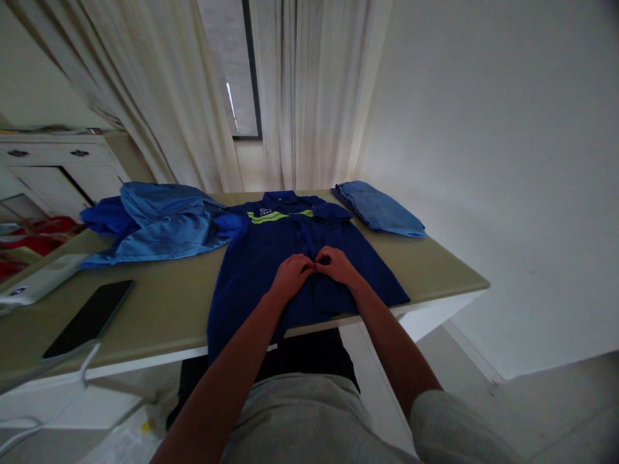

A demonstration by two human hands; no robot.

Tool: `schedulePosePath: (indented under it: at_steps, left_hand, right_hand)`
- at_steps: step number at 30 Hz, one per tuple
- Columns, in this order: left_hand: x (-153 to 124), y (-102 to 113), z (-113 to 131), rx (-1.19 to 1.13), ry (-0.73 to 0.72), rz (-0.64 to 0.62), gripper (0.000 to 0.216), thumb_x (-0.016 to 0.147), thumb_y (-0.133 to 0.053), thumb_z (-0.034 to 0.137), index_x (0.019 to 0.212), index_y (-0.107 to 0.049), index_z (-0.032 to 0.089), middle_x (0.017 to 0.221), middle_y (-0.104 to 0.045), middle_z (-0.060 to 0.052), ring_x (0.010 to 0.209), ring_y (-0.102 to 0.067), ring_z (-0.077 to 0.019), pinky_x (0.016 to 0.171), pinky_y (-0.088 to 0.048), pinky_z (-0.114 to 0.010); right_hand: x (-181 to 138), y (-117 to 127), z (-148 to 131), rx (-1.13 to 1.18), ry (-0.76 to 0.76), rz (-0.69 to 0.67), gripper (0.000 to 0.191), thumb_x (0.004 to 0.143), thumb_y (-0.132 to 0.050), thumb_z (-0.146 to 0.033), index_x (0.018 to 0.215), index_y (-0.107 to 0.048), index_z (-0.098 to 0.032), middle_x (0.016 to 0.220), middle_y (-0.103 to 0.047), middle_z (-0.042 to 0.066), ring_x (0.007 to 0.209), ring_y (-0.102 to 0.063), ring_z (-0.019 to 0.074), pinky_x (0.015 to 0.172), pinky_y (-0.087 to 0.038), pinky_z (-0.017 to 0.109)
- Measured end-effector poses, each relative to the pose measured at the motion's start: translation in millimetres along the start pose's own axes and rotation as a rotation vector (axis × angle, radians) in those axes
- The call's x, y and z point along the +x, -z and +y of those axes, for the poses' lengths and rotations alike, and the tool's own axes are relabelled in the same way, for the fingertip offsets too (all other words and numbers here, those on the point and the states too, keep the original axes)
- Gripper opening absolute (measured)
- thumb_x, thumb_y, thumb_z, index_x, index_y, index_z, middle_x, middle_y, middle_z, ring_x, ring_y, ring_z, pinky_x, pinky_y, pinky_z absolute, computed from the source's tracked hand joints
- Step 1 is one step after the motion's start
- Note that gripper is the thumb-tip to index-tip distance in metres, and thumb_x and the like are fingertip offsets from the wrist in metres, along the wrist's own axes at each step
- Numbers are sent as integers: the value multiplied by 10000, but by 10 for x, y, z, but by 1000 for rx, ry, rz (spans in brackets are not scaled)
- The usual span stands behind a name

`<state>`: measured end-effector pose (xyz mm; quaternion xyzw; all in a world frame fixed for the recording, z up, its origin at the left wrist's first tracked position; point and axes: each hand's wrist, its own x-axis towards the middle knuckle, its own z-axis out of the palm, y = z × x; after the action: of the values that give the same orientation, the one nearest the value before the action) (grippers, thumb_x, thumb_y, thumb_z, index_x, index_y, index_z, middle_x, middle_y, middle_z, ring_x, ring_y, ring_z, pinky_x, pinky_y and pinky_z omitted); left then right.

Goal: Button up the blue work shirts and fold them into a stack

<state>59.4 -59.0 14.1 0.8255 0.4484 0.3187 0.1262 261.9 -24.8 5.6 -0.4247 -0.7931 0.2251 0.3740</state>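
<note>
A dark blue work shirt (261, 264) with yellow-green reflective stripes lies spread on the table, its collar at the far side and its lower left part hanging over the front edge. My left hand (293, 276) and my right hand (337, 265) meet at the shirt's front opening. The fingertips of both are pinched together on the edge of the cloth. Any button between them is too small and too hidden to make out.
Crumpled lighter blue clothes (169, 222) lie left on the table (164, 316); a folded blue garment (382, 209) lies at the back right. A black phone (89, 317), a white device (46, 280) and a white cable (84, 367) are on the near left.
</note>
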Motion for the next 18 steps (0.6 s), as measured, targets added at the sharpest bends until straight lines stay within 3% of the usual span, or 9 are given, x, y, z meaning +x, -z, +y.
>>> schedulePosePath:
  at_steps: [9, 18]
  left_hand:
    - [-9, 21, 14, -24, 107, -77, 64, 915, -689, 175, 944, -680, 231, 920, -749, -12, 870, -700, -201, 797, -489, -297]
    - [-54, 0, 0, -79, 80, -104, 361, 884, -671, 115, 1214, -638, 255, 938, -744, -1, 885, -704, -195, 826, -498, -299]
  right_hand:
    - [-2, 18, 3, 9, 3, -96, 25, 787, -777, -186, 772, -758, -184, 845, -720, 25, 769, -652, 160, 743, -486, 278]
    - [-15, 10, -28, 14, -59, -131, 27, 783, -754, -160, 768, -747, -181, 783, -713, 2, 707, -633, 144, 686, -454, 259]
